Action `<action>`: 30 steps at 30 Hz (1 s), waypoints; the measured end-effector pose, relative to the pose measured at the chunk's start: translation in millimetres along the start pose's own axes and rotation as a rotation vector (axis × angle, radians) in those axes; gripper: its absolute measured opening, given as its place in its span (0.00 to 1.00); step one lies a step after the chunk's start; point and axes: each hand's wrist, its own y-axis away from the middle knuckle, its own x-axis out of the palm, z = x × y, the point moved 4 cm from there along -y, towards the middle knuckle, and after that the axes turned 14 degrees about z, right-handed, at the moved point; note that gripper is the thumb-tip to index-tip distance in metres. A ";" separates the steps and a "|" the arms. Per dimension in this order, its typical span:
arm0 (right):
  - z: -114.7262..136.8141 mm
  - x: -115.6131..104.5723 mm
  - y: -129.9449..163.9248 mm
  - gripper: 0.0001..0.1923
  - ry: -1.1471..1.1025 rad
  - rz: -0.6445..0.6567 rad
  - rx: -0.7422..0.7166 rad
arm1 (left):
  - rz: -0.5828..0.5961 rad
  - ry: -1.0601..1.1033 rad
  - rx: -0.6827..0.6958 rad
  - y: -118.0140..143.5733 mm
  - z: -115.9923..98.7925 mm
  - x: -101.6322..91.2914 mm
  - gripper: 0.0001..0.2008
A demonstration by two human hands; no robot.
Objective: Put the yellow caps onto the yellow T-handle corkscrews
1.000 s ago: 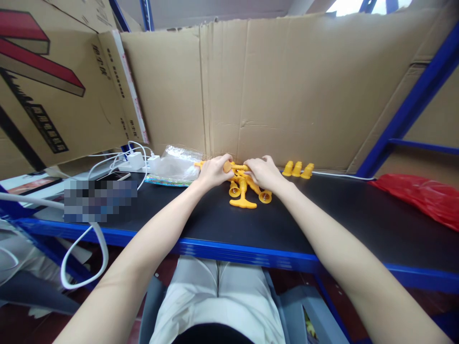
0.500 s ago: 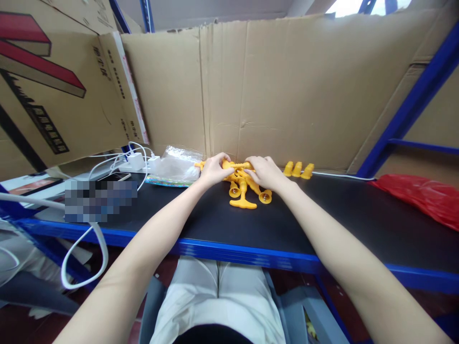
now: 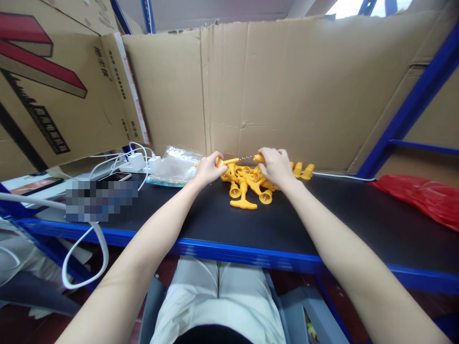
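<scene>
My left hand [image 3: 208, 168] is closed around the handle of a yellow corkscrew [image 3: 231, 161], whose ridged plastic shaft points right. A thin metal spiral [image 3: 245, 157] runs on from the shaft's tip. Facing it, my right hand [image 3: 276, 166] grips a yellow sleeve [image 3: 258, 157], mostly hidden by the fingers. The spiral's end reaches close to the sleeve; whether they touch I cannot tell. Beneath both hands lies a pile of yellow corkscrews [image 3: 243, 204] with T-shaped handles and bell-shaped ends [image 3: 265, 197]. Several yellow sleeves [image 3: 298, 169] stand upright behind my right hand.
A clear plastic bag [image 3: 175, 165] lies left of the pile, beside white chargers [image 3: 136, 161] and cables. Red plastic [image 3: 419, 198] lies at the right. Cardboard [image 3: 294, 91] walls off the back of the black shelf [image 3: 229, 229], which has a blue front edge [image 3: 251, 254].
My hands have moved apart, the left one slightly left and the right one right. Between them the sleeve has separated from the corkscrew's shaft, and the metal spiral now shows.
</scene>
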 end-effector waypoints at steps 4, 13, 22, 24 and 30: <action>-31.8 5.8 2.7 0.13 -0.076 -0.115 0.164 | -0.011 -0.079 -0.071 -1.4 15.0 -3.4 0.13; -130.3 27.9 56.4 0.15 -0.138 -0.235 0.724 | 0.007 -0.185 -0.231 -2.4 40.0 -3.6 0.16; -164.2 58.8 90.4 0.16 -0.344 0.010 1.091 | 0.046 -0.234 -0.316 -1.3 54.8 0.0 0.17; -165.5 64.2 88.6 0.16 -0.347 0.106 1.101 | 0.053 -0.245 -0.336 -1.2 57.4 1.3 0.16; -169.8 81.4 85.6 0.16 -0.377 0.333 1.057 | 0.052 -0.243 -0.344 -1.8 62.6 4.0 0.15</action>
